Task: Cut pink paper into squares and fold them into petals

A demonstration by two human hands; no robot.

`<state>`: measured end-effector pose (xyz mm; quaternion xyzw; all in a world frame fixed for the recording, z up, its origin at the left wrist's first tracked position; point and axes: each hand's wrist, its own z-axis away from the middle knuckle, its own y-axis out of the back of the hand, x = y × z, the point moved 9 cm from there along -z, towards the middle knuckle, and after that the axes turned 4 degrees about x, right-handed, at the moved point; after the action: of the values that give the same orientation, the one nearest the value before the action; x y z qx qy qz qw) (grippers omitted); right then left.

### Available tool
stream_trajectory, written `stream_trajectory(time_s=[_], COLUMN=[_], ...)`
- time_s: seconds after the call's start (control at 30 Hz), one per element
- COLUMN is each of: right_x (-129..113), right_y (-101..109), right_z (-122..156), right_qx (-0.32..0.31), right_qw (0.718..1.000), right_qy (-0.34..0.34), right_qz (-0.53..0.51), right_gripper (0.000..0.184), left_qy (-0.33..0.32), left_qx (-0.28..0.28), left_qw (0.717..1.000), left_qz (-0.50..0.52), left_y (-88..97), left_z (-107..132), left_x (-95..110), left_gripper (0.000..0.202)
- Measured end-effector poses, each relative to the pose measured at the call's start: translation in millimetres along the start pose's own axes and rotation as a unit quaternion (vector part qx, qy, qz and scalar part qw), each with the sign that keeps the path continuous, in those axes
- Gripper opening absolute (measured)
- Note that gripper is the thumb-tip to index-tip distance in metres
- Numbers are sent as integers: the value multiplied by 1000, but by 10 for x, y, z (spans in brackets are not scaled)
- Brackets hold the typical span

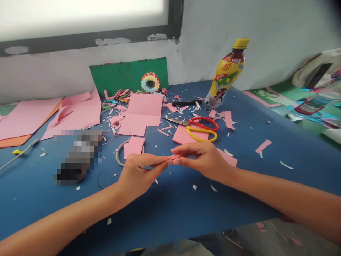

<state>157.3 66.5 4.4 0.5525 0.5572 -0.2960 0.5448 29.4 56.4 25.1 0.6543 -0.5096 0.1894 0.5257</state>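
Between the fingertips of both hands is a small folded piece of pink paper (176, 156), mostly covered by the fingers. My left hand (141, 171) pinches it from the left, and my right hand (206, 160) grips it from the right. Just beyond the right hand, scissors (203, 123) with one red and one yellow handle lie on pink paper (177, 134), blades pointing left. Behind the left hand, a roll of tape (118, 153) has a pink paper square (134, 147) lying over it. A larger creased pink sheet (141, 112) rests farther back.
A yellow-capped drink bottle (226, 74) stands at the back right near a black pen (187, 102). A paper ring (150, 83) leans by a green board (128, 73). Pink sheets (80, 113), a cable (18, 156) and a pixelated object (80, 156) are left. Scraps litter the blue table (239, 209).
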Motion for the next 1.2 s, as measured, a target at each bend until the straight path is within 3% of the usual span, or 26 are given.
stream_trajectory(time_s=[0.3,0.57,0.77,0.97,1.07,1.2], right_x=[-202,-79,100,121,147,169], right_y=[-2,-99,-8,45,28,-8], right_z=[41,-9,-39,-76,-69,-68], right_qx=[-2,-74,-76,-53,-49,-49], right_qw=[996,987,988,992,991,997], right_qy=[70,42,-48,-47,-66,-58], right_qz=[51,140,124,108,102,26], right_gripper=[12,20,15,27,30,40], left_qy=[23,115,142,179,211,291], left_qx=[11,-22,-25,14,2,-20], left_qw=[1000,992,988,981,968,926], left_qz=[12,42,60,70,138,242], left_y=[-13,-121,-166,-70,-117,-242], left_z=[22,56,56,29,24,71], left_x=[40,-174,-254,-392,-463,-544], left_gripper=[8,17,17,18,20,24])
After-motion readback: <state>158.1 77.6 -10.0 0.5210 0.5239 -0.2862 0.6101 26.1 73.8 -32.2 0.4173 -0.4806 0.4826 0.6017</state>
